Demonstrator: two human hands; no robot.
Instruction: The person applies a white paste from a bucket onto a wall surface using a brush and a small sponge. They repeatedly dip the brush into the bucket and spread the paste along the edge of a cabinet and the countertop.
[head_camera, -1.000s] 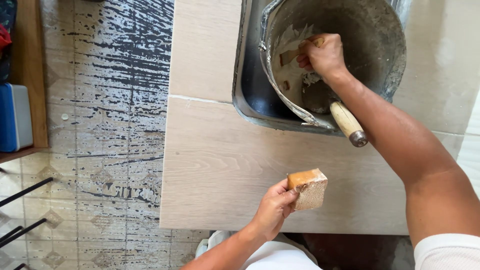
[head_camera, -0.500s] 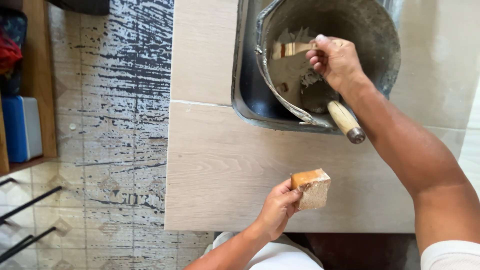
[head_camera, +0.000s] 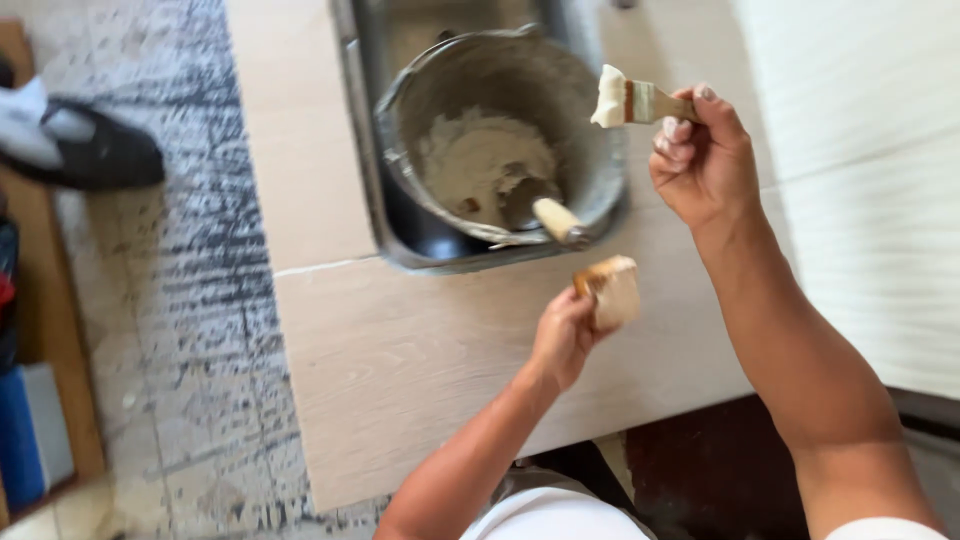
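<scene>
Above the bucket (head_camera: 500, 150), right hand (head_camera: 700, 165) holds a paintbrush (head_camera: 630, 100) by its wooden handle, grip closed around it, bristles pointing left and loaded with white paste. Brush head sits clear of the bucket's right rim, not touching it.

Left hand (head_camera: 560, 335) is lower and nearer the body, grip closed on a small pale block (head_camera: 612, 290) with an orange-brown edge, held over the light wood-grain desk (head_camera: 400, 370). Block and brush are apart; nothing has met yet.

Judgement: step in hand looks like coating the block with paste, brush already charged. The next move would call for bringing bristles and block face together, best done over the bucket or desk so drips land there.

Bucket holds a mound of white paste and a trowel (head_camera: 535, 205), whose pale handle leans out over the near rim, just beside the block. That handle is the closest obstacle to the left hand.

Bucket stands in a dark recessed tray (head_camera: 365, 180) let into the desk. Desk edge runs along the left, with patterned floor (head_camera: 150, 300) beyond; the near edge lies below the left forearm. Open desk surface lies left of the left hand. A white ribbed surface (head_camera: 860, 200) bounds the right side.
</scene>
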